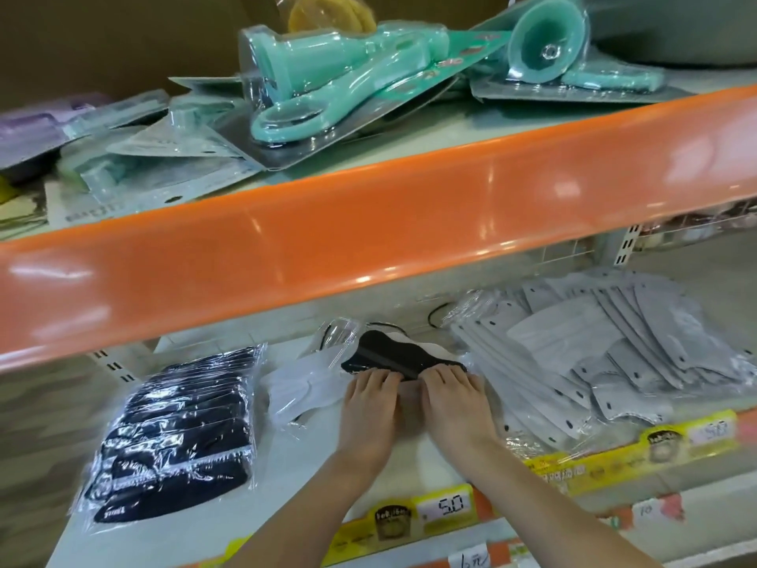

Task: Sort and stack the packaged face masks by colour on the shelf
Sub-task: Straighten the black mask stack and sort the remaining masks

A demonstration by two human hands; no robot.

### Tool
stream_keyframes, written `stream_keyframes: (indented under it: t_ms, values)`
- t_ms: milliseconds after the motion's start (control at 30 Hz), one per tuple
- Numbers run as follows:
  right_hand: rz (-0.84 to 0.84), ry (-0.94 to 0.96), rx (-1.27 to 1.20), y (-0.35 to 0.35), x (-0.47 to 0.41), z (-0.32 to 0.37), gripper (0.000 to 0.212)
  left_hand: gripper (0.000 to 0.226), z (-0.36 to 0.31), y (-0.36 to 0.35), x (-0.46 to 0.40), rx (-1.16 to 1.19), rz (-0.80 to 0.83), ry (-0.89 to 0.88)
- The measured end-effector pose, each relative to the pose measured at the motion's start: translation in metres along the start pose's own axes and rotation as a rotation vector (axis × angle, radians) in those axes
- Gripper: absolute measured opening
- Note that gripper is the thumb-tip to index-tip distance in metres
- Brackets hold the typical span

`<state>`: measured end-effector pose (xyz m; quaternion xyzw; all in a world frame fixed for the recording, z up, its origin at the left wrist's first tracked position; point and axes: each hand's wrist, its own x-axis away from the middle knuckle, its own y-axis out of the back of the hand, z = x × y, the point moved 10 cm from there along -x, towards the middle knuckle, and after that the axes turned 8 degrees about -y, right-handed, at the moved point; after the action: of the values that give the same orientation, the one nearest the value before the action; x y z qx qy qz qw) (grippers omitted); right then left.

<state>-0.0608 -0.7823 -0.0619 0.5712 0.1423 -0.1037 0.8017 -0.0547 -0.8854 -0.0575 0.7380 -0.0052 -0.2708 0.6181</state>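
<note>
Nearest: shelf edge (pixel 286 477) w/ yellow price strip (pixel 434 516); one tag reads 5.0, a handwritten tag sits lower at the bottom edge.

Both forearms reach in from the bottom centre. Left hand (pixel 370 407) & right hand (pixel 452 403) lie side by side, palms down, fingers curled onto the near edge of a black mask pack (pixel 393 360) mid-shelf. Each grip is narrow, fingertips pressing on the pack; can't tell if thumbs are under it. The pack lies flat, clear wrap, a white one partly showing under its far side.

Left of the hands: a white pack (pixel 299 389), loose and crumpled, touching the black pack's left end. Further left, a stack of black packs (pixel 180 436), fanned toward the viewer, glossy wrap, well apart from the hands.

Right of the hands: a big spread pile of grey packs (pixel 614 354), overlapping at various angles, just beside the right hand, running to the shelf's right end.

Behind the black pack: a loose clear wrapper (pixel 336 334) & a thin black ear loop (pixel 436 315) on the bare shelf.

Above: orange rail (pixel 368 239) of the upper shelf crosses the whole view on a slant. On that upper shelf, teal blister-packed tools (pixel 327 79) lie heaped, w/ flat grey-green cards (pixel 164 145) to the left & a purple pack (pixel 37 129) at far left. Yellow round items (pixel 327 14) in a bag at the top, blurred.
</note>
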Motion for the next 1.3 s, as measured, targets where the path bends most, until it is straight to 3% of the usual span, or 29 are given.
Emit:
stream_keyframes:
  t_ms: [133, 233, 333, 600, 733, 1100, 1300]
  values:
    - [-0.085, 0.022, -0.125, 0.012, 0.003, 0.001, 0.032, 0.037, 0.015, 0.014, -0.001, -0.018, -0.049, 0.043]
    - [-0.166, 0.059, -0.18, 0.024, 0.007, 0.003, 0.011, 0.026, 0.028, 0.026, -0.006, -0.069, -0.065, 0.053]
    - [-0.171, 0.103, -0.174, 0.028, 0.008, 0.007, 0.025, 0.024, 0.038, 0.037, -0.008, -0.111, -0.066, 0.064]
    - [-0.189, 0.146, -0.226, 0.028, 0.005, 0.013, 0.021, 0.016, 0.047, 0.07, 0.005, -0.129, -0.238, -0.009]
    - [-0.216, 0.174, -0.279, 0.029, 0.006, 0.024, 0.019, 0.024, 0.058, 0.083, 0.014, -0.151, -0.282, -0.044]
    - [-0.262, 0.336, -0.386, 0.041, 0.02, 0.123, 0.014, 0.009, 0.138, 0.144, 0.072, -0.168, -0.429, 0.023]
    - [-0.15, 0.426, -0.373, 0.012, 0.035, 0.185, 0.025, 0.014, 0.182, 0.168, 0.125, -0.259, -0.459, 0.045]
